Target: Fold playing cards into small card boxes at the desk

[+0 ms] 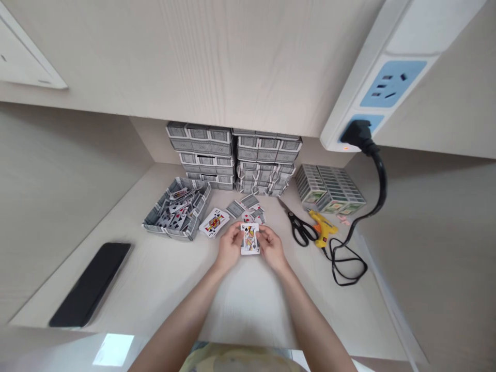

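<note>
Between my two hands a playing card (250, 240), a queen of spades, is held upright and face toward me. My left hand (231, 244) grips its left edge, with the thumb on the front. On the right edge my right hand (272, 248) pinches it the same way. Whether more cards lie behind it I cannot tell. Just beyond the hands are loose cards (236, 208), some face down. A stack of cards (214, 222) with a jack on top lies left of my left hand.
Left stands a card-built tray (155, 230) of loose cards; a phone (92, 284) lies nearer. Behind rise stacked card-built boxes (267, 150). On the right are scissors (300, 227), a yellow glue gun (324, 227), its black cord (349, 281) and packed card boxes (329, 188). A power strip (391, 82) hangs above.
</note>
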The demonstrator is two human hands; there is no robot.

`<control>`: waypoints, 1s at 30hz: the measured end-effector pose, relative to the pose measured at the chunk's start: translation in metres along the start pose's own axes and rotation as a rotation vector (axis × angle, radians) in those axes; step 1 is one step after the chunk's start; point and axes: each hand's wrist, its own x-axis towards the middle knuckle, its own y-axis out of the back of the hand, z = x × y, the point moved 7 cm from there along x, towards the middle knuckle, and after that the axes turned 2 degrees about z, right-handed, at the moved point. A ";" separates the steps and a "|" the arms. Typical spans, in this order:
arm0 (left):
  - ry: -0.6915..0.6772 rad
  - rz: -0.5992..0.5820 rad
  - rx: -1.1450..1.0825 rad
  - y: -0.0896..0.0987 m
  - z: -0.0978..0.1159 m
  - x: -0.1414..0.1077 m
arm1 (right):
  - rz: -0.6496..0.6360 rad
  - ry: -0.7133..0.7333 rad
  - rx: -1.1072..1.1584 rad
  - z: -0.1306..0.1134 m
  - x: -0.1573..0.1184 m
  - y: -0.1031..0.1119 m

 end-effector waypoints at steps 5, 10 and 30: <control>0.005 -0.015 -0.001 -0.001 0.001 0.000 | 0.013 0.007 0.003 -0.007 -0.002 -0.002; 0.013 -0.011 0.002 -0.002 0.003 0.000 | 0.023 0.003 -0.006 -0.010 -0.003 -0.002; 0.021 -0.029 0.025 -0.002 0.004 0.002 | 0.000 -0.017 -0.012 -0.008 -0.002 0.000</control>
